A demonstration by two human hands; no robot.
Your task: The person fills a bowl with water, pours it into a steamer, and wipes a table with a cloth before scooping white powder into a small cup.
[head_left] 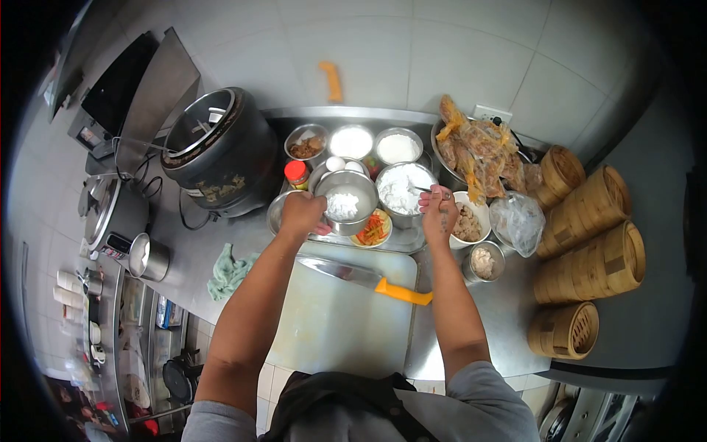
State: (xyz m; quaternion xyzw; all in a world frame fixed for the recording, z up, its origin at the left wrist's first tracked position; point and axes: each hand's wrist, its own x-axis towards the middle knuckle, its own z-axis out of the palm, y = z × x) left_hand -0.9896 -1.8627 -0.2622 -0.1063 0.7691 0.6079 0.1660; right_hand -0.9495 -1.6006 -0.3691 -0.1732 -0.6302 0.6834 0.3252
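Observation:
My left hand (302, 214) grips the rim of a metal bowl (362, 215) that holds some white powder (342, 206). To its right stands another metal bowl (401, 219) heaped with white powder (404, 186). My right hand (440, 212) is closed on the thin metal handle of a spoon (423, 190), which reaches over that heap; its far end is hard to make out. Behind the held bowl lie white eggs (336, 163). In front of it is a small dish of shredded orange and green vegetables (374, 228).
A yellow-handled knife (403, 292) lies on a cutting board (339, 324). Bowls of pale meat (468, 223), bagged brown food (479, 147) and bamboo steamers (585, 272) stand to the right. Leftward are a red-lidded jar (296, 172), a large black pot (221, 173) and a green cloth (230, 272).

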